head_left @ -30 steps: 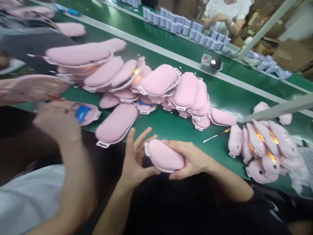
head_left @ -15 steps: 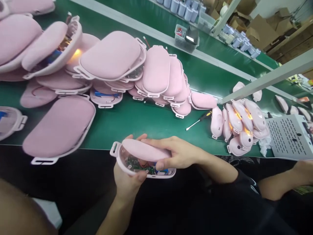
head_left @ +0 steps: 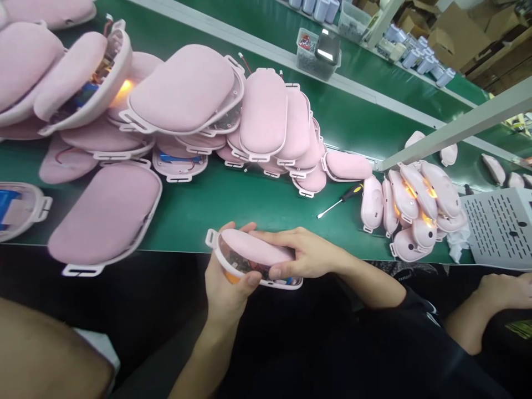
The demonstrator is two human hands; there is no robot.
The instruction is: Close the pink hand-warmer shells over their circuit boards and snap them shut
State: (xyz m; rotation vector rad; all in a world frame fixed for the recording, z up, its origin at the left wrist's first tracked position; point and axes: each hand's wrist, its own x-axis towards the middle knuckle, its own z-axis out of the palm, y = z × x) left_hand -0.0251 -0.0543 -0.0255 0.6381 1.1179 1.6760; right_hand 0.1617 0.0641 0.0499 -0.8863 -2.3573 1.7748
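My left hand (head_left: 226,285) wraps around the underside of an open pink plastic casing (head_left: 277,284), its thumb on the near rim. Over it lies a padded pink cover (head_left: 255,246), tilted, with a gap on the near side. Through that gap a dark circuit board (head_left: 241,264) and a bit of blue show. My right hand (head_left: 310,254) grips the cover's right end, fingers on top and thumb at the near edge. An orange glow shines through the casing near my left thumb. Both hands are just off the bench's front edge.
Several pink casings (head_left: 183,91) are piled on the green bench (head_left: 187,205). A screwdriver (head_left: 341,200) lies near a stack of glowing units (head_left: 419,194) and a perforated grey metal box (head_left: 501,227). A slanted post (head_left: 457,127) crosses the right. Another person's hand (head_left: 505,291) is at far right.
The casing and both hands have shifted slightly right and up in view. The gap between cover and casing looks narrower, and an orange glow now shows near the left thumb.
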